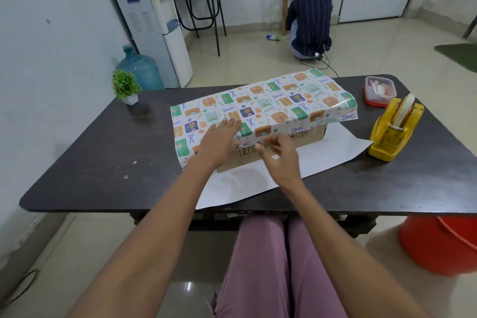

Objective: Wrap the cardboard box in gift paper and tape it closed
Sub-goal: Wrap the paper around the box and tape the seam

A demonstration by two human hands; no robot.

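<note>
Left hand (219,142) laid flat, fingers straight and together, pressing gift paper (260,106) down onto top of cardboard box (307,137) near front-left corner. Right hand (277,157) just beside it, at hanging front edge of printed sheet, thumb and forefinger pinching what looks like a short strip of clear tape against paper's lower border; strip too small and blurred to be sure. Other fingers loosely spread.

Beneath everything, dark table (103,162), long and rounded at corners. On it, box lying lengthwise and angled, top and left end covered by patterned sheet, brown front face bare below overhang. White underside of same paper spread flat on tabletop, from under box toward near edge and right. Right of box, apart from it, yellow tape dispenser (395,129) standing on table with roll mounted. Behind dispenser, clear plastic container with red base (379,91). Far-left corner, small artificial plant in white pot (126,88).
</note>
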